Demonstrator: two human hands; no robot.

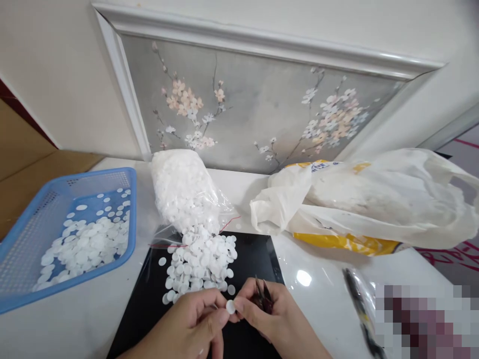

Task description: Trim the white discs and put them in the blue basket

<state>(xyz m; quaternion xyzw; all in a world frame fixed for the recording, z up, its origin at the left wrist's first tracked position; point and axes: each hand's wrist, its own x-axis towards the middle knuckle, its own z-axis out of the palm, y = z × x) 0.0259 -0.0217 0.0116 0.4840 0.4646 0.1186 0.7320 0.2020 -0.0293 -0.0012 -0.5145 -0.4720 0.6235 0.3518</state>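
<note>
White disc (230, 307), flat, round: one, pinched between left hand (196, 318) and right hand (271, 311); right also holds one pointed tool (266, 298).

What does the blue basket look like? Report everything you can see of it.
The basket is blue, apparently plastic, with rounded corners, a smooth rim and perforated walls. It stands upright and open-topped on the white table, partly cut off by the picture's left edge. White discs lie inside, some heaped, others scattered. The left hand is clear of it.
</note>
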